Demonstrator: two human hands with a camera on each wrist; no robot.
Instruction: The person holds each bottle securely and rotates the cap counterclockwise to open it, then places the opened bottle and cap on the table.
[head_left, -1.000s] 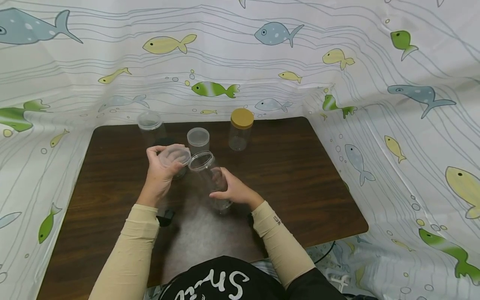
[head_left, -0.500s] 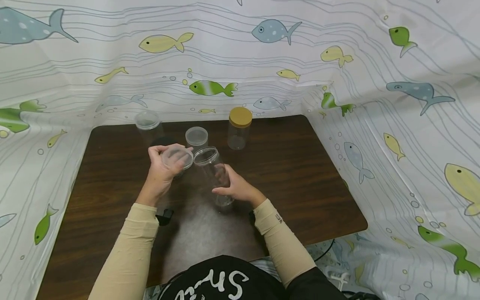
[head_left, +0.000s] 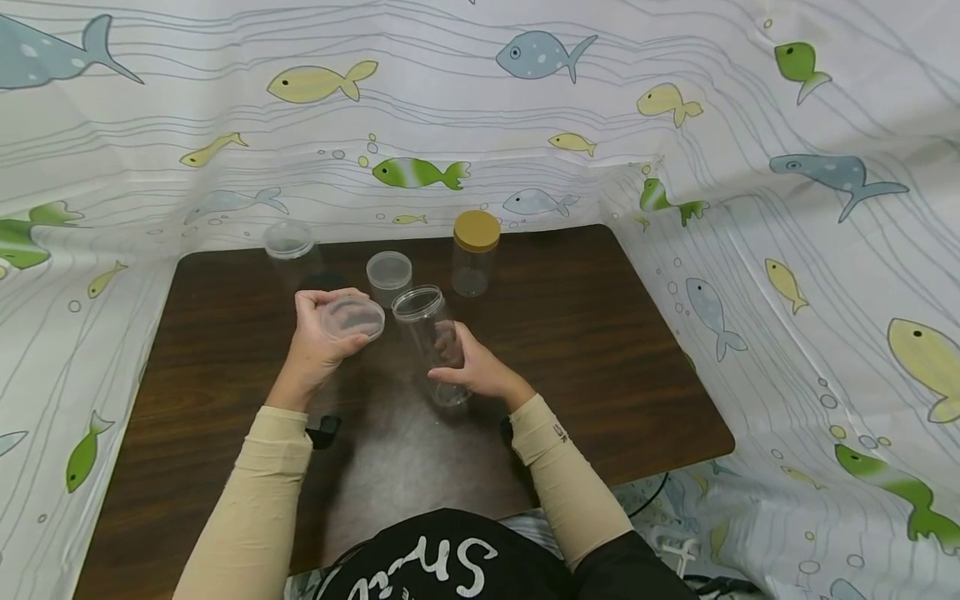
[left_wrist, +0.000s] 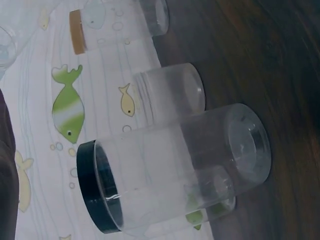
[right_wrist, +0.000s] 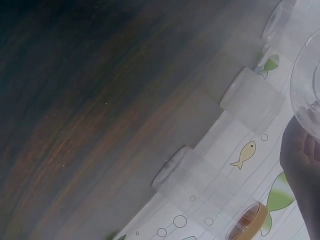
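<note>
In the head view, my left hand (head_left: 311, 340) holds a round translucent lid (head_left: 363, 318) by its edge, thumb at the near side and fingers behind. My right hand (head_left: 482, 367) grips a tall clear jar (head_left: 424, 335) around its body. The jar is tilted, its uncovered threaded mouth leaning toward the lid with a small gap between them. The right wrist view catches the base end of this jar (right_wrist: 306, 82) at the right edge, beside my darkened right hand (right_wrist: 301, 157). Nothing shows inside the jar.
Behind the hands stand a yellow-lidded jar (head_left: 476, 250), a short jar with a whitish lid (head_left: 389, 279) and a clear-lidded jar (head_left: 289, 246). A black-lidded jar (left_wrist: 185, 170) is mostly hidden by my left hand in the head view. A fish-print sheet (head_left: 450, 100) surrounds the brown table (head_left: 600, 375).
The jar in my right hand has moved slightly away and to the right, opening a gap from the lid it met or overlapped earlier. The head view has shifted a little.
</note>
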